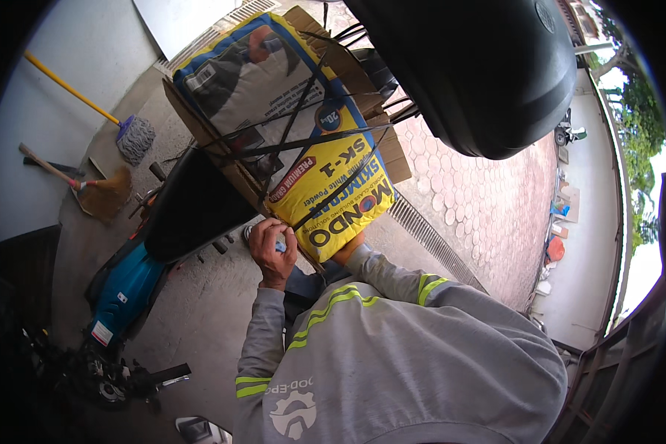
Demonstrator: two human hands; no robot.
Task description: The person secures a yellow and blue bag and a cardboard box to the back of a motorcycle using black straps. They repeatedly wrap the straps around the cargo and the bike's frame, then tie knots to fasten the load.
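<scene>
At the rear of a teal motorcycle [129,292] with a long black seat [192,203], leaning over a yellow, blue and white plastic sack [311,166] resting on brown cardboard [396,152] under crossed black straps [303,142]. Curling the fingers of the left hand [274,251] at the sack's near left corner, beside a strap, leaving unclear whether gripping it. Holding the right hand [349,250] under the sack's near end, mostly hidden, leaving unclear whether open or closed. Facing a rounded black plastic case [488,74] on the right.
</scene>
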